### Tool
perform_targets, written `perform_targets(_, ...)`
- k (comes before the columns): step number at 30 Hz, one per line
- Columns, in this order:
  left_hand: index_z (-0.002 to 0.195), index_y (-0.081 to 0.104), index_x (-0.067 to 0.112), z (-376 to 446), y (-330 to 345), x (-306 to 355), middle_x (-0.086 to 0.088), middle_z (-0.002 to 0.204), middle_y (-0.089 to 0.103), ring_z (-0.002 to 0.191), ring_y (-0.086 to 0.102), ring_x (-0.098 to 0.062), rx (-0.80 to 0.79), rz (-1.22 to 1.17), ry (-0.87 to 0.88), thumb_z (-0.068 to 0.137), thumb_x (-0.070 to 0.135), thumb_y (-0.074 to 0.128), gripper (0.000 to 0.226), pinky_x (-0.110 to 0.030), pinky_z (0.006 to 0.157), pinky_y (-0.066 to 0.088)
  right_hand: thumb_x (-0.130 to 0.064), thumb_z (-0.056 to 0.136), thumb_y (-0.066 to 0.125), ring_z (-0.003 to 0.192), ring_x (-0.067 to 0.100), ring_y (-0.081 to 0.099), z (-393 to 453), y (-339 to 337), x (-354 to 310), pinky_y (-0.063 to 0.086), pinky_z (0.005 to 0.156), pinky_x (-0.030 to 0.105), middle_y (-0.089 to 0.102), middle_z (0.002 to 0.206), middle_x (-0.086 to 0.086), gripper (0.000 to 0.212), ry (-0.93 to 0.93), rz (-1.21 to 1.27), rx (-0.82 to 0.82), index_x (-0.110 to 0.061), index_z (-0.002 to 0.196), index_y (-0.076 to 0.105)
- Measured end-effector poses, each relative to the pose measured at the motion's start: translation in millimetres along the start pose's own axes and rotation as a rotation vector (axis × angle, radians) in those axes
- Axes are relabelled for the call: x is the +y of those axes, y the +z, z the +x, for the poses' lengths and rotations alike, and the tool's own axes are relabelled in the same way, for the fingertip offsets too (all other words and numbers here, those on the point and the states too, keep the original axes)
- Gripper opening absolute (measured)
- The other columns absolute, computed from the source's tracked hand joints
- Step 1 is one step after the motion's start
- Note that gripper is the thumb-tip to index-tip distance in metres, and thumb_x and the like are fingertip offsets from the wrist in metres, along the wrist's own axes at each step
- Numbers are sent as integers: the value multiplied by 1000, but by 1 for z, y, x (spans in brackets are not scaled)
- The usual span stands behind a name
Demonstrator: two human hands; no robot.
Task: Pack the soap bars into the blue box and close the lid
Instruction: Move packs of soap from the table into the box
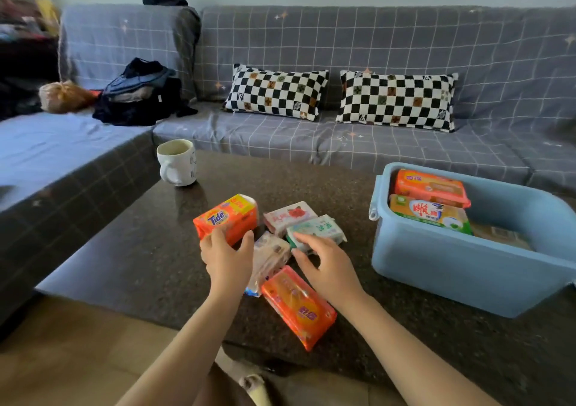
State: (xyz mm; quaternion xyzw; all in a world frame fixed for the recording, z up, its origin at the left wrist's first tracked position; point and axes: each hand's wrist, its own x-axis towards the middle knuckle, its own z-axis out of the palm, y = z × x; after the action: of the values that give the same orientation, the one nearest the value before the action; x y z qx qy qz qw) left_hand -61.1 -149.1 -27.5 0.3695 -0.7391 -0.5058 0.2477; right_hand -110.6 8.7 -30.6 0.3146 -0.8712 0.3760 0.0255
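Several wrapped soap bars lie on the dark stone table. My left hand (227,256) grips the near end of an orange Tide pack (227,217). My right hand (324,265) rests its fingers on a green and white bar (318,229). Behind them lies a white bar with a red picture (288,215). A pale wrapped bar (269,257) sits between my hands, and an orange bar (297,307) lies nearest to me. The blue box (442,268) stands open at the right. Inside it are an orange bar (431,187), a green and yellow bar (431,214) and more packs. No lid is in view.
A white mug (177,162) stands at the table's far left. Behind the table runs a grey checked sofa (405,41) with two chequered cushions and a heap of dark clothes (140,97). The table's near edge (124,307) drops to a wooden floor.
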Motion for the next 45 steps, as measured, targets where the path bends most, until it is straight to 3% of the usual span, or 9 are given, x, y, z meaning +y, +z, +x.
perform_targets(6,146,32,20,46,-2,-21,-7,157,10,144,14,-24,91,-14,27,88,26,64,67,-37,115,22,-40,93,47,125,1,44,25,35,3,32,98,15,54,134,-10,43,19,-14,-32,-28,134,48)
perform_targets(11,134,49,28,70,-5,-30,-6,145,35,128,42,-22,46,13,54,80,29,72,59,-31,104,34,-39,93,47,118,0,48,37,46,4,34,95,14,57,129,-10,41,21,10,-16,-27,132,51)
perform_targets(16,111,67,28,73,-13,-33,-2,127,55,114,52,-17,66,97,142,72,31,79,41,-23,94,36,-39,93,47,120,3,50,40,49,6,41,101,22,59,129,-8,40,27,39,2,-24,131,53)
perform_targets(19,103,70,31,62,-20,-28,4,114,63,106,58,-14,111,49,182,69,35,80,36,-28,94,45,-40,93,47,119,4,50,39,45,1,46,100,31,57,129,-10,42,41,100,-5,-25,133,50)
perform_targets(22,98,72,33,45,-31,-10,9,102,67,94,62,-13,96,-13,225,66,33,82,33,-32,88,52,-39,93,49,123,5,47,35,35,-8,44,101,29,50,132,-15,47,42,182,27,-25,138,43)
perform_targets(29,81,69,37,-14,-53,54,13,89,64,76,60,-6,-227,-129,307,63,23,85,27,-28,69,57,-50,90,46,139,2,18,14,-29,-28,22,112,29,25,155,0,61,-90,203,163,-35,145,24)
perform_targets(34,77,70,35,-51,-38,92,14,87,65,78,61,-3,-421,-155,381,61,20,86,27,-29,73,57,-59,85,47,122,-11,31,-18,-101,-21,31,99,15,41,132,-22,56,-146,91,166,-35,136,40)
perform_targets(42,86,72,31,-96,27,153,1,97,70,86,66,-14,-693,-202,514,59,36,80,29,-21,66,55,-57,69,50,97,0,56,-60,-226,-8,52,71,15,53,112,-23,49,63,87,55,-50,117,44)
perform_targets(45,85,70,30,-109,63,179,5,92,67,81,66,-12,-769,-229,523,70,30,79,18,-18,58,53,-62,69,48,99,4,59,-64,-264,12,52,70,19,55,121,-16,63,157,10,93,-44,129,44)
